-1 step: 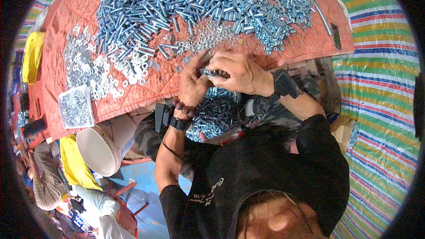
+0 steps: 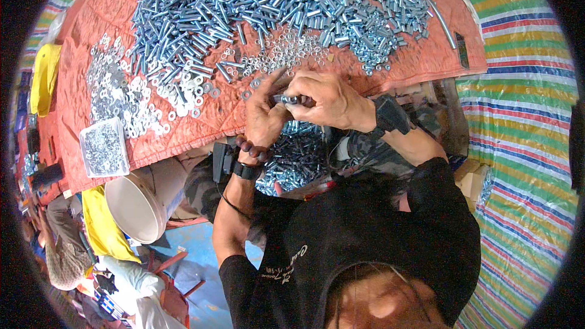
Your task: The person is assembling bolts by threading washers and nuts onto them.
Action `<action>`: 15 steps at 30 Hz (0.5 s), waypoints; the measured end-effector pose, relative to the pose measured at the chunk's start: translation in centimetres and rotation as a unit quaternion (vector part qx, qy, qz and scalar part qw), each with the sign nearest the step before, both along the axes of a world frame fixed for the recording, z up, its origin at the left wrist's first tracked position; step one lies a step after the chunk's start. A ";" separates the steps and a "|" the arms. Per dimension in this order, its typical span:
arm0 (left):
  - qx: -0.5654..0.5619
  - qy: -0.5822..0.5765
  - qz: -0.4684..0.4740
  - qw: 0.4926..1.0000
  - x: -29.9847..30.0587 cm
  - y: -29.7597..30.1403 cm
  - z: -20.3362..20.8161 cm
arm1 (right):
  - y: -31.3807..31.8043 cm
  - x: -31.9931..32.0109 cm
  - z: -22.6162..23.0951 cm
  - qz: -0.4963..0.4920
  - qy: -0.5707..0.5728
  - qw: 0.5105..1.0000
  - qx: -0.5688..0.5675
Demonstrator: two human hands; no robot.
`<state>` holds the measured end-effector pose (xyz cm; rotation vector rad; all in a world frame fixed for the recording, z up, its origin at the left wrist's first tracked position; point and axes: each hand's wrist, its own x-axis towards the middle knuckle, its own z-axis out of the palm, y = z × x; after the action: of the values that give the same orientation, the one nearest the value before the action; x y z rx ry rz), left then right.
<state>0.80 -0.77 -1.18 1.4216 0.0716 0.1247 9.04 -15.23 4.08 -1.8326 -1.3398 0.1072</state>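
Observation:
Just past the near edge of the red cloth my two hands meet over a short shiny metal bolt [image 2: 291,100]. My right hand [image 2: 332,100] is closed, its thumb and fingers pinching the bolt. On the other end, the thumb and fingers of my left hand [image 2: 265,115] close around it, the index finger pointing away from me. Fingers hide part of the bolt. Beyond the hands lie thin ring washers [image 2: 286,48] and a wide heap of metal sleeves and studs [image 2: 244,6]. Nuts [image 2: 373,57] gather at its right end, flat washers [image 2: 122,88] to the left.
A clear plastic tub of small washers [image 2: 105,149] stands at the cloth's left edge. Below it a white bucket [image 2: 137,207] lies tilted. Between my knees is a pile of dark and shiny bolts [image 2: 295,155]. Striped sheeting [image 2: 518,103] covers the right; other people sit at lower left.

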 end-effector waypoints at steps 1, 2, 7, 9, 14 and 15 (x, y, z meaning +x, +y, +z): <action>-0.033 0.025 0.016 0.999 -0.1 -0.1 0.0 | 0.0 0.0 0.0 -0.015 0.054 0.998 -0.020; -0.066 0.050 0.030 0.996 0.0 -0.1 0.0 | 0.1 0.0 -0.1 -0.017 0.052 0.998 -0.021; 0.002 0.110 0.000 0.994 -0.1 0.3 -0.3 | 0.2 0.3 -0.7 -0.040 0.046 0.998 -0.023; 0.039 0.104 0.004 0.994 -0.2 0.5 0.5 | 0.1 0.5 -0.8 -0.045 0.044 0.998 -0.018; 0.214 -0.010 -0.001 0.977 -0.7 1.4 1.6 | -0.2 1.2 -0.4 -0.052 0.150 0.986 -0.044; 0.274 -0.048 0.002 0.960 -0.8 1.5 1.4 | -0.4 1.4 -0.4 -0.051 0.149 0.987 -0.043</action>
<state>0.04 0.69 0.21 1.9670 -0.0454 0.2306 10.46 -15.67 3.71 -1.8678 -1.0446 0.3754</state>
